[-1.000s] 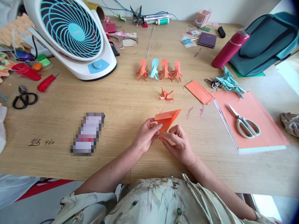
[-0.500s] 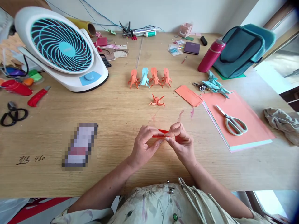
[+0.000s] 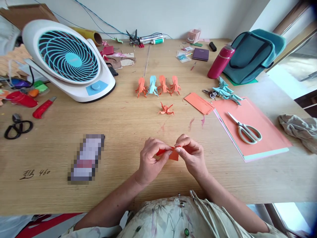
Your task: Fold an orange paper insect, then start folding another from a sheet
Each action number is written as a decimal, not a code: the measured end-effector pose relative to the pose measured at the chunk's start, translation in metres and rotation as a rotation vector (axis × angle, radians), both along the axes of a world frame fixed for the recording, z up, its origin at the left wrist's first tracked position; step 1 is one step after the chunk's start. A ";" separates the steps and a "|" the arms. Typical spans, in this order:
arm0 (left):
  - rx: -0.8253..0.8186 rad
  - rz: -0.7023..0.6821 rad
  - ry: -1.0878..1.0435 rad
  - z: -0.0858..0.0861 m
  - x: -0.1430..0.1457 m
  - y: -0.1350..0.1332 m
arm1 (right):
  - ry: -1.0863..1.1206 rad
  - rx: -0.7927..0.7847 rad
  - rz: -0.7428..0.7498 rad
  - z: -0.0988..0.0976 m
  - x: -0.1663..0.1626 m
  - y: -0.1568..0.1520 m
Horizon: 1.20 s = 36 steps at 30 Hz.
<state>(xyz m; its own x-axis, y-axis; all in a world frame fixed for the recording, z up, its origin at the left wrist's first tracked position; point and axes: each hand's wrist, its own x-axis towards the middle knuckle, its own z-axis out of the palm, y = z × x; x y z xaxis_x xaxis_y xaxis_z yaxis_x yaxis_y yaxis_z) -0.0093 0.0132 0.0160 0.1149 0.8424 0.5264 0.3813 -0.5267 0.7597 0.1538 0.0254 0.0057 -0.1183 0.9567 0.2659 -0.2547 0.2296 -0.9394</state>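
Between both hands is a small folded piece of orange paper (image 3: pixel 174 155), held above the front of the table. My left hand (image 3: pixel 152 158) pinches its left part between thumb and fingers. My right hand (image 3: pixel 192 155) grips the upper right edge with thumb and forefinger. One flap hangs down between the thumbs; the fingers hide part of the folds. Beyond the hands lies a spiky orange origami figure (image 3: pixel 166 108). Behind it stands a row of similar paper figures, several orange ones (image 3: pixel 162 84) and a light blue one (image 3: pixel 152 84).
To the right, white-handled scissors (image 3: pixel 245 129) lie on orange paper sheets (image 3: pixel 267 132), near folded orange strips (image 3: pixel 199 103) and blue paper figures (image 3: pixel 226 90). A pink bottle (image 3: pixel 221 61) and teal bag (image 3: pixel 252 59) stand behind. At left are a fan (image 3: pixel 71 62), phone (image 3: pixel 86 158), red cutter (image 3: pixel 44 108) and black-handled scissors (image 3: pixel 18 127).
The orange paper has turned, so a flap now hangs below my fingers. My right hand's fingers have shifted along its edge. The whole view has tilted slightly.
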 end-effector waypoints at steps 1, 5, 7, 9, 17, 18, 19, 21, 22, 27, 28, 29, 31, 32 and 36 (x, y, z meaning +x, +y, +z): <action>0.004 0.000 -0.001 0.000 0.000 0.000 | 0.002 -0.004 0.000 0.000 0.000 0.000; 0.020 0.000 -0.003 -0.001 0.000 0.000 | 0.000 -0.015 -0.011 -0.002 0.000 0.000; 0.019 -0.003 -0.005 -0.002 0.000 0.000 | -0.005 -0.021 -0.019 -0.003 -0.001 0.000; 0.015 -0.005 -0.009 -0.003 0.000 -0.001 | -0.009 -0.027 -0.023 -0.003 -0.001 0.001; 0.005 0.005 0.000 -0.002 0.001 -0.001 | -0.040 -0.011 -0.036 -0.003 0.000 0.001; 0.006 0.011 0.003 -0.001 0.001 -0.001 | -0.044 -0.009 -0.035 -0.004 0.000 0.000; 0.011 0.018 0.007 -0.001 0.001 0.000 | -0.047 -0.007 -0.034 -0.004 0.000 0.000; 0.033 0.030 0.025 0.000 0.001 0.000 | -0.054 -0.003 -0.034 -0.004 0.000 0.000; 0.050 0.034 0.037 0.001 0.000 -0.001 | -0.057 0.001 -0.035 -0.004 0.000 -0.001; 0.172 0.055 0.136 0.003 -0.003 -0.001 | -0.074 0.070 -0.020 0.001 0.001 -0.001; 0.207 0.063 0.169 0.004 -0.005 0.000 | -0.088 0.092 -0.017 0.002 0.001 -0.001; 0.244 0.075 0.205 0.005 -0.007 0.000 | -0.102 0.118 -0.020 0.003 0.001 -0.001; 0.320 0.111 0.273 0.006 -0.011 0.002 | -0.116 0.154 -0.042 0.004 0.003 -0.001; 0.356 0.133 0.304 0.007 -0.014 0.003 | -0.115 0.154 -0.060 0.004 0.003 -0.001; 0.453 0.203 0.380 0.007 -0.024 0.008 | -0.129 -0.037 -0.041 0.000 0.007 -0.004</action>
